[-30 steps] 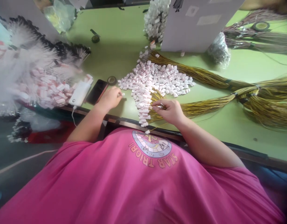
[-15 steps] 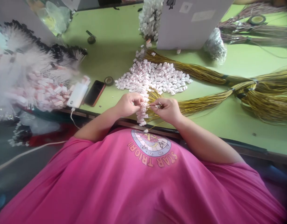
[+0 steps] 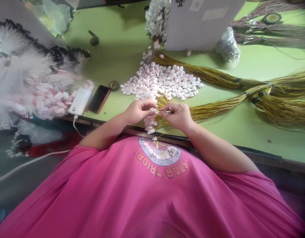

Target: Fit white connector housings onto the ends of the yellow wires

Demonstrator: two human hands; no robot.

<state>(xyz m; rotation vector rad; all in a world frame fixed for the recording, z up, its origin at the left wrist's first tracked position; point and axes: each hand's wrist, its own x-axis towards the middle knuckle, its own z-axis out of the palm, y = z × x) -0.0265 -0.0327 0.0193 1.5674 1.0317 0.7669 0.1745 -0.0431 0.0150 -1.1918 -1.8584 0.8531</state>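
My left hand (image 3: 139,111) is closed in a pinch near the table's front edge, with a small white connector housing (image 3: 153,110) at its fingertips. Facing it, and almost touching, my right hand (image 3: 178,115) pinches thin wires whose short metal ends (image 3: 169,110) show between thumb and fingers. Below and between the hands hangs a row of white connectors (image 3: 150,124) on yellow wires. Just beyond them spreads a heap of loose white connectors (image 3: 164,79). A bundle of yellow wires (image 3: 214,109) runs from under my right hand toward the right.
A phone (image 3: 99,99), a white power bank (image 3: 80,100) and a tape roll (image 3: 114,86) lie to the left. Farther left are piled white wires with connectors (image 3: 48,94). A second yellow wire bundle (image 3: 204,72) and a pale box (image 3: 204,26) stand beyond the heap.
My left fingertips have shifted slightly right, closer to my right fingertips, bringing the connector up to the wires. My right hand keeps nearly the same place and pinch.
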